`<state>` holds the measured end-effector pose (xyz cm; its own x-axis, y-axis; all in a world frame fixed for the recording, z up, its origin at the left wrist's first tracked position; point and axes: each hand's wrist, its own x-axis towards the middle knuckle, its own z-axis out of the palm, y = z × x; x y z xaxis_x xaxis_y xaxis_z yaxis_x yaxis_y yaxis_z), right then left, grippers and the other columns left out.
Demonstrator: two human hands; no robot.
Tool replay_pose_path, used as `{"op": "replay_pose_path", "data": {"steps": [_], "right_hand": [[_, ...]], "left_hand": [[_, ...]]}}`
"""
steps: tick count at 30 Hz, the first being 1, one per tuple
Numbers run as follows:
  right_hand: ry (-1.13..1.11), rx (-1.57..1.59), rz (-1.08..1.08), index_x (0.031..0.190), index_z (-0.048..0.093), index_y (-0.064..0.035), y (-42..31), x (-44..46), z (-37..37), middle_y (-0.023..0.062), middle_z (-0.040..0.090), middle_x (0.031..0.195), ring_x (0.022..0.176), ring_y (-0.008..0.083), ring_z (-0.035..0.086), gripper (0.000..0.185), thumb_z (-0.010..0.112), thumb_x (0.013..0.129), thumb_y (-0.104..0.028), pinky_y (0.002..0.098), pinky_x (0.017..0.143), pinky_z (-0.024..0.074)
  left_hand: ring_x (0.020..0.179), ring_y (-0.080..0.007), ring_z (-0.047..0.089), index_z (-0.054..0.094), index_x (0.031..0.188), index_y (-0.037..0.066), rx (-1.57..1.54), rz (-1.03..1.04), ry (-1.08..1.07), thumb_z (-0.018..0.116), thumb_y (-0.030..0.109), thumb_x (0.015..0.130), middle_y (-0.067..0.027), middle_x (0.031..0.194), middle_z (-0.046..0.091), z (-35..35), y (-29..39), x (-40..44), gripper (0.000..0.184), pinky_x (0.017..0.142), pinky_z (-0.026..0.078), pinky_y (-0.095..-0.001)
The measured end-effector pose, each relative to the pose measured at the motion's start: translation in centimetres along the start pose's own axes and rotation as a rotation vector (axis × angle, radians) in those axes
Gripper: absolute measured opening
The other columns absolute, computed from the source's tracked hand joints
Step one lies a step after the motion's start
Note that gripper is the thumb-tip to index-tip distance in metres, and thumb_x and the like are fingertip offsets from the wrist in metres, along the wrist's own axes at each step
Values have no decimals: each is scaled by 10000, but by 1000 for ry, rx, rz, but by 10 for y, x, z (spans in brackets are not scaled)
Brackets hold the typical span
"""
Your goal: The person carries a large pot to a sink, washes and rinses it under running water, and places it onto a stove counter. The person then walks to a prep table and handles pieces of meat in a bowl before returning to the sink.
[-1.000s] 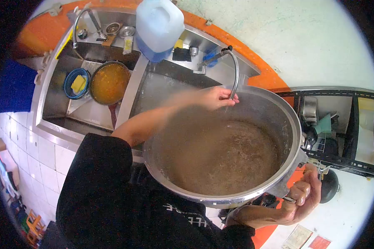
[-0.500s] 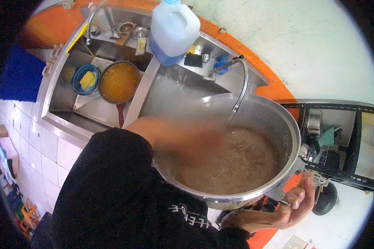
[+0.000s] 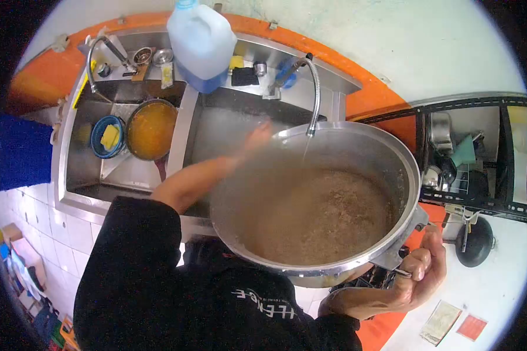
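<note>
One large metal pot [image 3: 369, 146], round, wide-mouthed, tilted toward the viewer; located in front of the sink's right basin [image 3: 222, 111], its far edge overlapping that basin in view. Interior brownish, finer detail blurred.
One right hand [image 3: 418, 272]: fingers curled around the pot's side handle, gripping it.
One left hand [image 3: 260, 136]: above the pot's far left edge, motion-blurred; whether open or closed, or touching the rim, cannot tell.
One flexible metal tap [image 3: 317, 88], nozzle over the pot, thin stream of water falling inside.
One left basin [image 3: 88, 169], containing a pan [image 3: 152, 128] of orange-brown contents and, just beside it, a blue basket [image 3: 99, 151] with a yellow sponge [image 3: 110, 137].
One translucent jug [image 3: 202, 47], blue liquid at its bottom, on the ledge behind the basins.
One black pad [image 3: 244, 76], near the jug.
</note>
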<state>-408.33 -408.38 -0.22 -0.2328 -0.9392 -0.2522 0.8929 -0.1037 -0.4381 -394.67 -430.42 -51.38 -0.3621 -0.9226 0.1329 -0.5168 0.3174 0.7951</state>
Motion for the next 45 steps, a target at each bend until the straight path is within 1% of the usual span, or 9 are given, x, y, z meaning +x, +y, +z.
{"op": "replay_pose_path", "data": {"steps": [7, 16, 27, 29, 33, 36, 41, 44, 45], "right_hand": [[70, -186, -30, 842, 294, -142, -8, -2, -5, -50, 223, 616, 401, 20, 207, 217, 356, 983, 10, 232, 362, 199], [118, 27, -159, 811, 309, -148, -13, -13, -18, -59, 256, 619, 412, 21, 182, 254, 348, 965, 50, 226, 376, 164], [108, -6, -70, 820, 310, -141, -19, -14, -17, -63, 235, 607, 415, 20, 183, 236, 344, 966, 42, 215, 361, 189], [118, 21, -79, 826, 312, -140, -22, -15, -20, -61, 233, 612, 419, 26, 181, 232, 341, 970, 39, 221, 367, 194], [121, 8, -99, 843, 316, -137, -29, -17, -29, -56, 240, 637, 436, 37, 185, 222, 338, 975, 41, 236, 393, 207], [54, 31, -58, 853, 316, -133, -31, -16, -31, -50, 244, 651, 446, 40, 187, 216, 332, 976, 43, 239, 410, 208], [116, -77, -102, 865, 318, -132, -23, -15, -25, -47, 242, 650, 438, 42, 188, 198, 323, 979, 29, 228, 397, 198], [100, -99, -97, 865, 314, -130, -21, -9, -22, -45, 252, 656, 434, 40, 193, 193, 314, 977, 27, 222, 390, 195], [84, -14, -43, 865, 311, -128, -21, -9, -21, -44, 260, 661, 433, 37, 197, 192, 310, 975, 29, 218, 388, 193]], "left_hand": [[1155, -310, 577, 606, 1090, 4, -227, 220, -644, 482, 15, 885, -195, 1229, 599, -58, 146, -34, 240, 952, 481, -422], [1121, -270, 587, 600, 1114, 31, -375, 102, -841, 513, 117, 907, -129, 1160, 631, -44, 171, -58, 241, 964, 460, -406], [1080, -221, 598, 592, 1144, 63, -910, -702, -457, 550, 241, 933, -48, 1075, 670, -45, 156, -31, 279, 979, 435, -387], [1012, -220, 618, 595, 1136, 60, -665, -160, -234, 609, 218, 900, -66, 1007, 665, -7, 63, 5, 285, 892, 487, -385], [1104, -338, 591, 552, 1199, -9, 24, -777, 481, 661, 194, 837, -188, 1154, 625, -44, 39, 81, 430, 937, 460, -419], [1106, -375, 590, 598, 1161, 0, -570, -826, 337, 656, 204, 827, -199, 1143, 640, -40, 5, 108, 396, 927, 470, -434], [1059, -302, 635, 707, 1012, 70, -304, -861, 324, 654, 174, 833, -188, 1106, 674, -43, 41, 115, 213, 894, 492, -389], [1041, -273, 642, 707, 1023, 64, -581, -562, 478, 646, 184, 859, -178, 1095, 684, -28, 51, 110, 212, 879, 497, -373], [1039, -272, 643, 697, 1068, 69, -612, -369, 266, 629, 221, 886, -170, 1097, 686, -26, 54, 101, 247, 875, 499, -366]]}}
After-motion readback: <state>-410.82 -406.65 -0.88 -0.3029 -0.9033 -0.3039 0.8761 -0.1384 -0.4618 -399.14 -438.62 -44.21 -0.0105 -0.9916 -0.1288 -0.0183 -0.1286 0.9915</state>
